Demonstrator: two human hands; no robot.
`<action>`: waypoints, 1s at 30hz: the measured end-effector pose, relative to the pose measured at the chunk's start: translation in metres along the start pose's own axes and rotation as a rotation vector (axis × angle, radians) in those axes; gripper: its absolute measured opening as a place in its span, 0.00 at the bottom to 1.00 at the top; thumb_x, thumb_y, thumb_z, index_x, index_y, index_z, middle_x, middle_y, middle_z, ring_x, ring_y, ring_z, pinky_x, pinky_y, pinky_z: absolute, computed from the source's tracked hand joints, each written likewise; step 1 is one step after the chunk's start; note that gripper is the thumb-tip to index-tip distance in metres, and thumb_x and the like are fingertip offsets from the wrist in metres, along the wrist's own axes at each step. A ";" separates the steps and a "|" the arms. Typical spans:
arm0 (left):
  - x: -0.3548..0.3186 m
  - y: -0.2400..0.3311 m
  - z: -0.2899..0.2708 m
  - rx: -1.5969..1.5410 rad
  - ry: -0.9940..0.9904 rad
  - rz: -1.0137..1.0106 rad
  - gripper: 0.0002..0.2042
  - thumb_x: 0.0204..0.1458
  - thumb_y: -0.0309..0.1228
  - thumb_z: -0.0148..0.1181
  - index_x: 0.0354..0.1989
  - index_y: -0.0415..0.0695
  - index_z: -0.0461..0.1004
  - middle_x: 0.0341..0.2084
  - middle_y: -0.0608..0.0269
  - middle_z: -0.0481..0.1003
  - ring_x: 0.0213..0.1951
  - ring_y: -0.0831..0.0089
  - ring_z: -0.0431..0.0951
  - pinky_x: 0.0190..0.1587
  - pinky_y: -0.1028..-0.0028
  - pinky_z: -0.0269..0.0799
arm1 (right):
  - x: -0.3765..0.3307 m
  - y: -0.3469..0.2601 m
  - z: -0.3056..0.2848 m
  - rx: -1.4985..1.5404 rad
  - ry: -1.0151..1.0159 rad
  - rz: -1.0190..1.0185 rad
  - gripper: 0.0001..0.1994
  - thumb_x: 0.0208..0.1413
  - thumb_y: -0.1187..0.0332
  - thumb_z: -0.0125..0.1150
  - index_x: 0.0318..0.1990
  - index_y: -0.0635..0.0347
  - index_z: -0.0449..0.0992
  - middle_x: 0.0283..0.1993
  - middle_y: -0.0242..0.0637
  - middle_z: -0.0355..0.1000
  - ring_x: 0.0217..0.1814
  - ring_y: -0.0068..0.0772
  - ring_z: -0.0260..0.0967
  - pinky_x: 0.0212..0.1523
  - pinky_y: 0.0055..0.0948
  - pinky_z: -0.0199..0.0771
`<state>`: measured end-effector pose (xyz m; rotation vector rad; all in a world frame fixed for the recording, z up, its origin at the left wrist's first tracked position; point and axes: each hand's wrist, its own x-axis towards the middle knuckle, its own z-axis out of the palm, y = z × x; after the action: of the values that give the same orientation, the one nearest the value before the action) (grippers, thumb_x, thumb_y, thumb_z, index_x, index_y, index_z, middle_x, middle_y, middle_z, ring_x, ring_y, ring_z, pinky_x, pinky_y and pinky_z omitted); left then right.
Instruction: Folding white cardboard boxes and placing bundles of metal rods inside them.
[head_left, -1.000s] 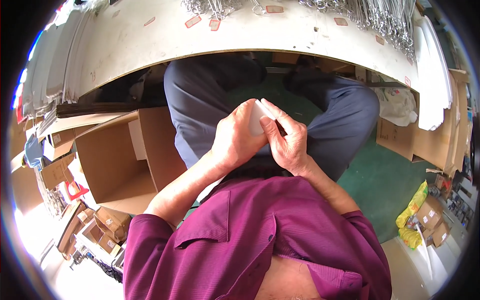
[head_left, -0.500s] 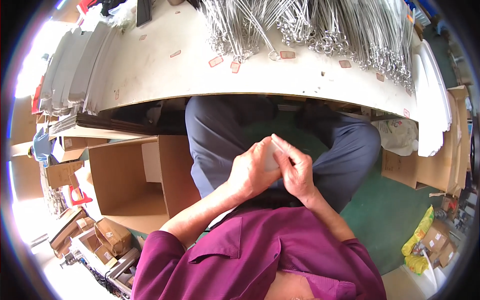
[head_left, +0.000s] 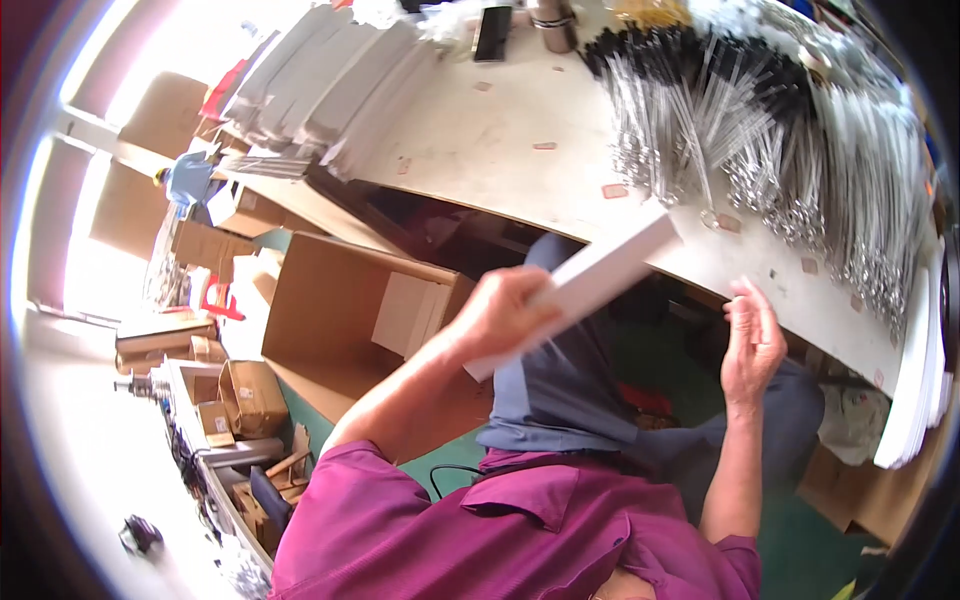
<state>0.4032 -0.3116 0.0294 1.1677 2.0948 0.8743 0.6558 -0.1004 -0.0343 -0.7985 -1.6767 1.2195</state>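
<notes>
Box (head_left: 590, 285), long and white, slants upward from left hand's (head_left: 500, 315) grip.

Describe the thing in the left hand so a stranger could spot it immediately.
Start at the pale worktable, then drop to its near edge. There the left hand grips a long, flat white box, tilted up to the right; unlike the stacked white boxes, it is off the table.

magenta short-sleeve collared shirt (head_left: 520, 530) w/ grey-blue trousers (head_left: 560, 400).

We see metal pieces (head_left: 760, 130) on desk (head_left: 500, 150) above grip | open cardboard box (head_left: 345, 320) left of grip | white stacks (head_left: 320, 90) far up-left
</notes>
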 end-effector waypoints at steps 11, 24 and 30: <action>0.097 -0.147 -0.182 0.688 0.638 -0.181 0.11 0.54 0.33 0.61 0.41 0.40 0.75 0.37 0.40 0.80 0.44 0.41 0.80 0.46 0.50 0.74 | 0.053 0.043 0.016 -0.618 0.035 -0.346 0.04 0.63 0.74 0.61 0.40 0.65 0.79 0.42 0.41 0.78 0.42 0.39 0.78 0.41 0.34 0.81; 0.153 -0.234 -0.253 0.970 0.847 -0.258 0.11 0.52 0.26 0.55 0.44 0.40 0.76 0.42 0.46 0.77 0.49 0.46 0.79 0.48 0.53 0.77 | 0.054 0.050 0.022 -0.825 0.060 -0.420 0.03 0.61 0.73 0.63 0.39 0.63 0.78 0.43 0.39 0.75 0.39 0.39 0.76 0.37 0.33 0.81; 0.147 -0.235 -0.235 1.318 0.989 0.110 0.16 0.51 0.26 0.55 0.49 0.39 0.76 0.41 0.50 0.76 0.49 0.54 0.75 0.54 0.62 0.74 | 0.053 0.051 0.023 -0.855 0.044 -0.418 0.03 0.61 0.73 0.62 0.39 0.63 0.77 0.43 0.40 0.75 0.40 0.40 0.76 0.38 0.33 0.80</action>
<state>0.0453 -0.3386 -0.0313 1.5988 3.6772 -0.1393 0.6137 -0.0467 -0.0704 -0.8787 -2.1977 0.1606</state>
